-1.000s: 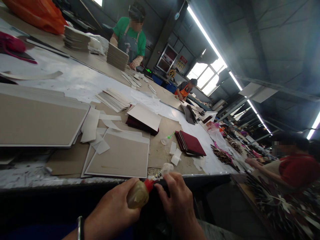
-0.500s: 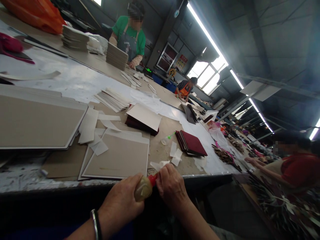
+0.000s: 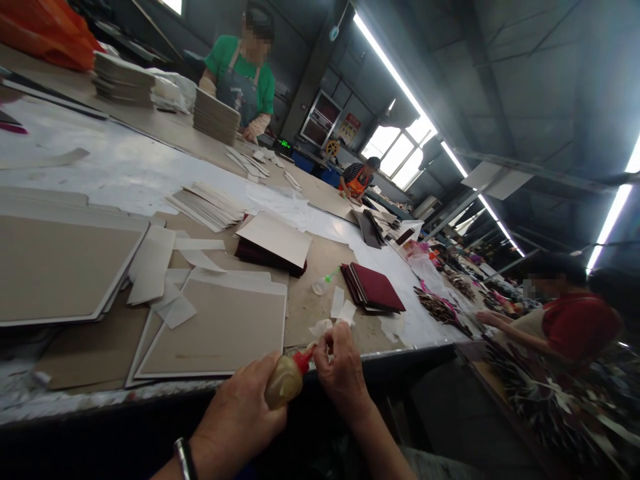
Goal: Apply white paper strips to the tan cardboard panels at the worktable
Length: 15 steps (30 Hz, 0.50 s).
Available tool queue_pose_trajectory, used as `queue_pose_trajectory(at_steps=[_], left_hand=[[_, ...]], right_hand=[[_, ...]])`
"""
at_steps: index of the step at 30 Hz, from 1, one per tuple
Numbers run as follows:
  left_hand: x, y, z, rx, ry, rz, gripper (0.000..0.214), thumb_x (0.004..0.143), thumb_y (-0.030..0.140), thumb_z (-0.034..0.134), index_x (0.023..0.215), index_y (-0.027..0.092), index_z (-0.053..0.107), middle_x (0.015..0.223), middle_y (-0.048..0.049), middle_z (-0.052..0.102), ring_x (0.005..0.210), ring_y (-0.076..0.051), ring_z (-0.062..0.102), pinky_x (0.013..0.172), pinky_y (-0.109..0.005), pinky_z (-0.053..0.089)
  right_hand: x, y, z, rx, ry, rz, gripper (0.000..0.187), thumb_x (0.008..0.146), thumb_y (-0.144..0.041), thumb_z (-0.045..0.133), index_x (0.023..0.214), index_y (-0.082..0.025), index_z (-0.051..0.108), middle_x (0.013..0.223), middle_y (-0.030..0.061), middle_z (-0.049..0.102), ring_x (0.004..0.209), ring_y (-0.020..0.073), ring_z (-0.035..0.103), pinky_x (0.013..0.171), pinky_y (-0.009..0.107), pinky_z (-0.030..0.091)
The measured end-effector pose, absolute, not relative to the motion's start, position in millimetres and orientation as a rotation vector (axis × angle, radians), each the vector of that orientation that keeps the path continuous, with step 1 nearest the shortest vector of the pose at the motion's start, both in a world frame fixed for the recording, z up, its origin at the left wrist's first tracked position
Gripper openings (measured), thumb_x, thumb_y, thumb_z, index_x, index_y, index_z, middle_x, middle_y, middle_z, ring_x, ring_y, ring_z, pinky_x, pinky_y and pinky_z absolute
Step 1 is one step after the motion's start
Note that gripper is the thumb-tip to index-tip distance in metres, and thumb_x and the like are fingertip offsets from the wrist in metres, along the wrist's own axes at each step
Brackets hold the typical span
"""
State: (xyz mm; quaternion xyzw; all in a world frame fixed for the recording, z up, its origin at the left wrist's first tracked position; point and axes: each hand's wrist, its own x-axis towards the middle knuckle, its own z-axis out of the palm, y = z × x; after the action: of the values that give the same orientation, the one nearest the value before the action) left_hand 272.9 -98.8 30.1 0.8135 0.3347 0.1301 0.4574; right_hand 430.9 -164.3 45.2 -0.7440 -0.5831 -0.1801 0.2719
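My left hand point(image 3: 240, 417) is wrapped round a small yellowish glue bottle point(image 3: 283, 382) with a red nozzle, held at the table's near edge. My right hand point(image 3: 338, 373) is pinched at the red tip, and a scrap of white paper point(image 3: 321, 327) shows just above its fingers. A dark bracelet circles my left wrist. On the table just beyond lies a grey board with white borders point(image 3: 216, 329).
Large grey boards point(image 3: 55, 267) lie at left, paper strips and a board stack point(image 3: 205, 205) mid-table, maroon covers point(image 3: 374, 287) and a small clear bottle point(image 3: 321, 283) to the right. Three other people work: green shirt point(image 3: 240, 70), orange vest point(image 3: 360, 179), red shirt point(image 3: 570, 327).
My hands and the bottle have risen slightly toward the table edge. My right hand closed in on the nozzle; the clear cap seen earlier is gone from view. The view shifted right.
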Motion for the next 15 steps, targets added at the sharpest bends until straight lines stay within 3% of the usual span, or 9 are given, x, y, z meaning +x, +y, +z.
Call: queue_pose_trajectory(at_steps=[5,9,15], left_hand=[[274,-97,28,1.666,0.763,0.233,0.040,0.055,0.018,0.052,0.095,0.021,0.057,0.074,0.0021,0.063,0.068,-0.018,0.057,0.062,-0.026,0.039],[274,-94,25,1.469,0.676,0.208,0.039,0.050,0.020,0.054,0.088,0.015,0.058,0.067,0.0022,0.059,0.062,-0.016,0.052,0.056,-0.025,0.039],[271,-94,25,1.327,0.610,0.202,0.042,0.046,0.025,0.052,0.086,0.013,0.057,0.065,0.0023,0.056,0.060,-0.015,0.048,0.055,-0.025,0.039]], right_hand=[[424,-166,45,-1.976,-1.228,-0.104,0.015,0.083,-0.025,0.043,0.070,-0.020,0.042,0.066,-0.0010,0.044,0.060,0.0132,0.045,0.057,0.026,0.039],[414,-175,48,-1.794,-0.910,0.316,0.021,0.083,-0.040,0.049,0.083,-0.019,0.044,0.067,-0.0008,0.054,0.061,0.0139,0.053,0.059,0.026,0.044],[402,-188,47,-1.836,-0.900,0.403,0.024,0.083,-0.041,0.049,0.083,-0.017,0.052,0.068,0.0008,0.058,0.060,0.0140,0.056,0.059,0.024,0.045]])
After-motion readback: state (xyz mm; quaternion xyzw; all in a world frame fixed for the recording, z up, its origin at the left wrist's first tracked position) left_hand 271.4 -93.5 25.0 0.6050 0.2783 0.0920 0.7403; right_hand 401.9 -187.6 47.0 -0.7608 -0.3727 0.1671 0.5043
